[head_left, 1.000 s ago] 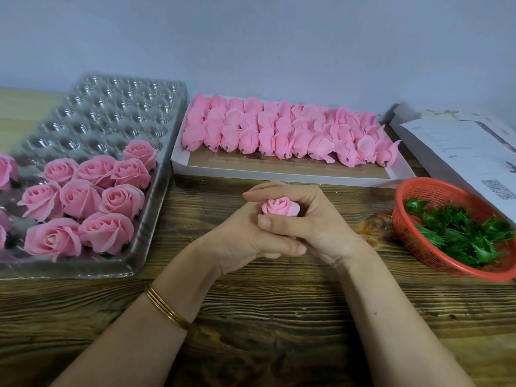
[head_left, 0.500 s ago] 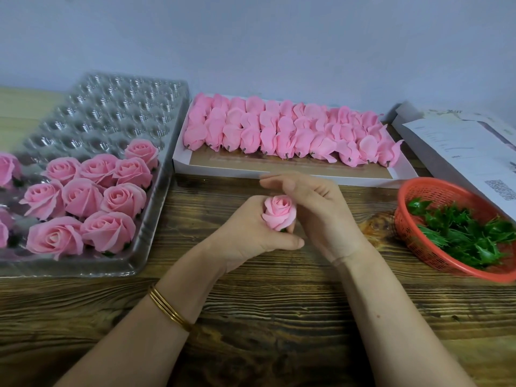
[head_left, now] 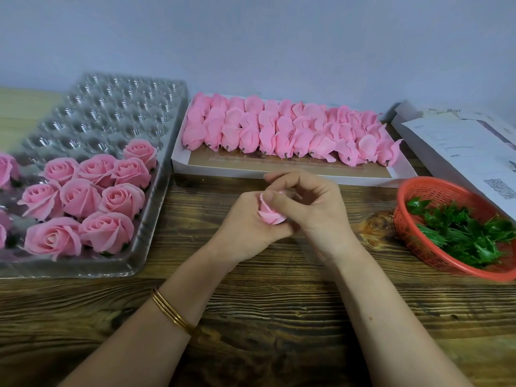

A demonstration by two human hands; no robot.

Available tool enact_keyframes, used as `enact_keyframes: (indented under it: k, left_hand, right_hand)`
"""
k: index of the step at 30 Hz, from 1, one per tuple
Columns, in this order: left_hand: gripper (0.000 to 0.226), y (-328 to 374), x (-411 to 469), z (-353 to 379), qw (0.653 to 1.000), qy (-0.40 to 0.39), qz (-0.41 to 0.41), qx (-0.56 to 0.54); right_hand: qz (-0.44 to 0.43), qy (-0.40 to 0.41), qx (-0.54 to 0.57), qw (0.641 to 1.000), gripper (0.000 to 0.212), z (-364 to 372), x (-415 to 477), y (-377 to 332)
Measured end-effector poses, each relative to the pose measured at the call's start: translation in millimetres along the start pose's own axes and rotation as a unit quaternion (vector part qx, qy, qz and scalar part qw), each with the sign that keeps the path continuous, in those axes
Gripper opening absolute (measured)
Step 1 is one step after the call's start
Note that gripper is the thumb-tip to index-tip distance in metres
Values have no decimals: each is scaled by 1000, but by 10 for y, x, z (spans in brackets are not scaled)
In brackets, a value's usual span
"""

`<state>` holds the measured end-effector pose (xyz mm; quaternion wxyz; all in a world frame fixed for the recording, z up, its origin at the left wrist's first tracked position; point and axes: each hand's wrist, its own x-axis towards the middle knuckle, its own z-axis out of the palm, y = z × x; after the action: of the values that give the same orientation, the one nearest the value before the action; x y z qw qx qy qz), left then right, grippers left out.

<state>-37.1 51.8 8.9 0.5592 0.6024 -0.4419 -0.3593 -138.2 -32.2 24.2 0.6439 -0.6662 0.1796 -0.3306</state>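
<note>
rose (head_left: 270, 212) sits between my two hands, held just above the table (head_left: 279, 317), in front of the box (head_left: 293, 169) of buds (head_left: 279, 135). left hand (head_left: 245, 227) is curled round its lower half, gripping it from below and from the left. right hand (head_left: 312, 208) is closed on it from the other side, with the thumb (head_left: 275, 198) pressed on an outer petal near the top and the other fingers bent above it.

what worries me: the petals look thin and soft, so a thumb that presses or drags too hard could crease one, tear it, or pull it off the core. too tight a squeeze from the left hand would, i think, flatten the wrap and leave it lopsided beside the finished roses (head_left: 83, 202) in the tray (head_left: 83, 270). if both grips loosen at once while i turn it, it could slip to the table.

direction: the base is hidden in the left palm and the face is mostly covered by the thumb, so i judge this rather than see it. the long axis seems to run from the palm up and a little left, with the tip toward the camera. the petal edges spiral diagonally across the visible side.
</note>
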Motion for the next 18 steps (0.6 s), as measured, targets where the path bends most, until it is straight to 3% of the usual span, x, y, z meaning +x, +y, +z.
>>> enact_keyframes:
  k: [7,18]
  left_hand:
    - [20,-6,1,-3,1000,11,-3,13]
    - [15,-2,-4,-8,999,10,7,37]
  right_hand:
    - [-6,-7,-1,1000,14,11,10,34]
    - [-27,-36,-24,999,26,31,35,116]
